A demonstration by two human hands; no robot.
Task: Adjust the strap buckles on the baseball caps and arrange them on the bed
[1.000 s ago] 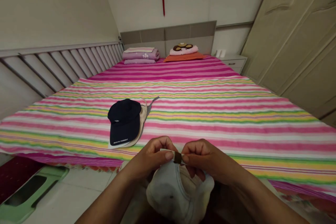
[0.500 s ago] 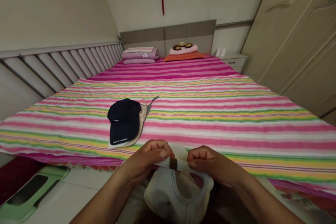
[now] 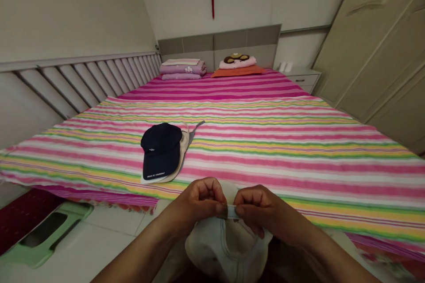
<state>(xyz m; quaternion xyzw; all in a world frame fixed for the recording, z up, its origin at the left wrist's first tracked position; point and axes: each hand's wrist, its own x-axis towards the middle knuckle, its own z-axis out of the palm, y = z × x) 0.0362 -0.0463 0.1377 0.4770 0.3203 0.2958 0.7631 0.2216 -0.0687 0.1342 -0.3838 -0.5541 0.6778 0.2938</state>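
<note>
We see a bed [image 3: 265,141] with a striped sheet filling most of the view; a green stool [image 3: 46,239] sits on the floor at lower left. On the bed's near left lies a navy cap [image 3: 161,150] stacked on a beige cap [image 3: 183,141]. Below, off the bed's edge, a white cap [image 3: 226,247] hangs under both hands. Left hand [image 3: 199,201] and right hand [image 3: 257,208] each pinch the white cap's strap [image 3: 231,211] between them, fingers closed, knuckles nearly touching.
</note>
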